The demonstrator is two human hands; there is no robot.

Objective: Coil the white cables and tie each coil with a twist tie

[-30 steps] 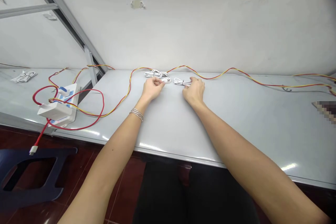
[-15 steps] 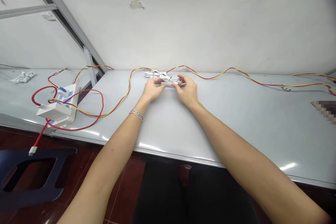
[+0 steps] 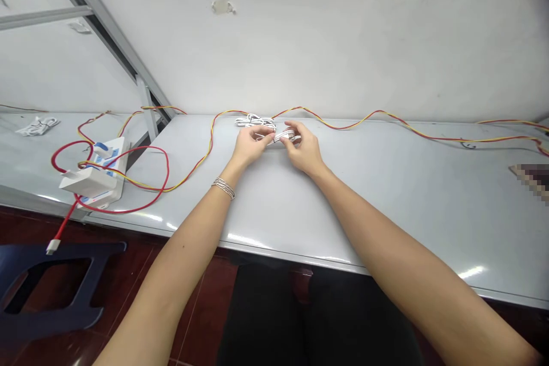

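Note:
My left hand [image 3: 253,146] and my right hand [image 3: 303,148] are close together above the grey table top [image 3: 343,194]. Between their fingertips, both hands pinch a small coil of white cable [image 3: 283,137], lifted slightly or resting on the surface; I cannot tell which. Just behind my left hand lies a second bundle of white cable [image 3: 255,121]. A twisted red and yellow wire [image 3: 338,124] runs along the back of the table, behind both hands.
At the left, a white power strip [image 3: 107,168] carries a white adapter [image 3: 88,183], with a red cable [image 3: 128,206] looped around it. Another white cable bundle [image 3: 38,126] lies further left. A dark blue stool [image 3: 43,280] stands on the red tiled floor below.
My hands have drawn closer over the white coil, and both now pinch it with their fingertips. The coil sits tighter between them than a moment ago.

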